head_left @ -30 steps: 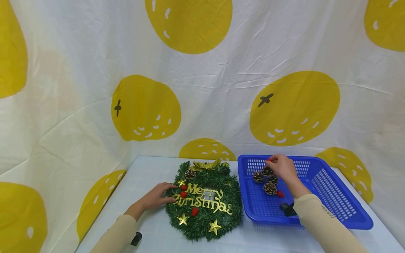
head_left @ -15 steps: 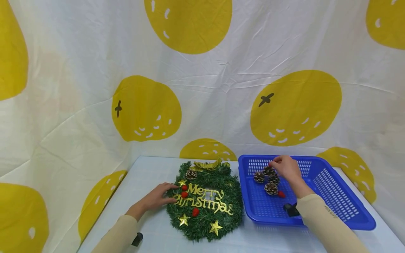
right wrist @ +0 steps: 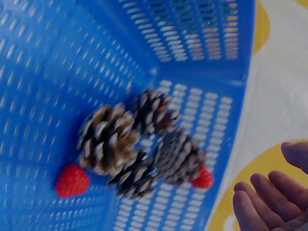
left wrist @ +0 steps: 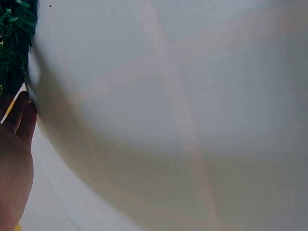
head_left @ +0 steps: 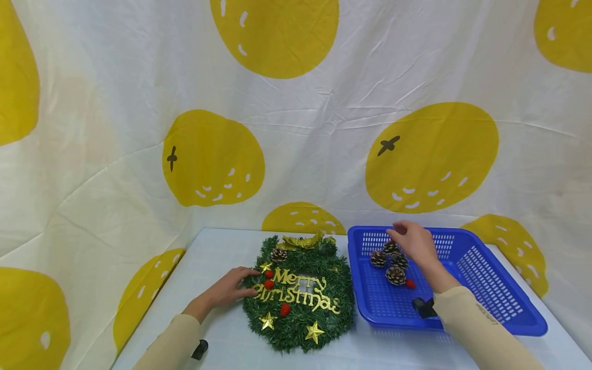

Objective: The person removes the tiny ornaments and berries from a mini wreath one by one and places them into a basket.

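My left hand (head_left: 231, 288) rests at the left edge of a green Christmas wreath (head_left: 305, 329), fingers loosely extended onto its greenery. The wreath carries gold "Merry Christmas" lettering (head_left: 300, 293), gold stars, a pinecone and several red strawberry ornaments. My right hand (head_left: 413, 241) hovers over the back of a blue plastic basket (head_left: 499, 272), and the right wrist view shows its fingers relaxed and apart with nothing between them. Just below sits a small red strawberry ornament (right wrist: 204, 178) against a frosted pinecone (right wrist: 180, 156). Another strawberry ornament (right wrist: 72, 181) lies nearby on the basket floor.
Several pinecones (right wrist: 108, 139) cluster in the basket's back left corner. The basket stands right of the wreath on a white-covered table (head_left: 222, 246). Behind hangs a white cloth (head_left: 314, 154) printed with yellow fruit. A gold bow (head_left: 302, 241) tops the wreath.
My right hand was at the strawberry ornament with pinched fingertips; now it has let go and risen slightly, leaving the ornament by the pinecones. The left hand and wreath have stayed put.
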A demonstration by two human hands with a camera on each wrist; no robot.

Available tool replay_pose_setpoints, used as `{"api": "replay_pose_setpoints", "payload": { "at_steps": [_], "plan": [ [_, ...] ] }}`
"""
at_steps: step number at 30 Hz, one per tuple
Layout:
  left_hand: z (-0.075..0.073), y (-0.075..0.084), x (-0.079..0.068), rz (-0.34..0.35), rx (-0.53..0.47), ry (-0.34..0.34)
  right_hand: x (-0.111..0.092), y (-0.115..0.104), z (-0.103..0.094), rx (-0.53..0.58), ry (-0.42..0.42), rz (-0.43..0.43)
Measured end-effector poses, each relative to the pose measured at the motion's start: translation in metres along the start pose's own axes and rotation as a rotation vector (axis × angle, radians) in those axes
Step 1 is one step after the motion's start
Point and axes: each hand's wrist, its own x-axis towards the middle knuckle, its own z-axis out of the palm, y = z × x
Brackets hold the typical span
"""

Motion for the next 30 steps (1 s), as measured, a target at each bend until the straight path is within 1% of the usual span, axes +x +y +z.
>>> {"api": "replay_pose_setpoints", "payload": {
  "at_steps": [2,7,11,14,18,24,30],
  "plan": [
    [0.0,0.0,0.0,0.0,0.003,0.001,-0.001,-0.008,-0.002,0.003,0.003,-0.025],
    [0.0,0.0,0.0,0.002,-0.004,0.002,-0.005,-0.03,-0.005,0.04,-0.034,-0.072],
    [0.001,0.0,0.001,-0.002,-0.007,-0.001,-0.01,-0.043,-0.003,0.061,-0.049,-0.12],
    [0.001,0.0,0.002,0.0,-0.006,-0.002,-0.015,-0.05,0.001,0.066,-0.063,-0.157],
    [0.001,0.0,0.002,0.005,-0.003,0.0,-0.023,-0.063,0.007,0.075,-0.096,-0.177],
    [0.0,0.001,0.0,0.012,-0.002,-0.002,-0.036,-0.08,0.019,0.081,-0.149,-0.184],
    [-0.001,0.002,0.0,0.021,0.005,-0.005,-0.05,-0.092,0.033,0.123,-0.197,-0.2]
  ]
}}
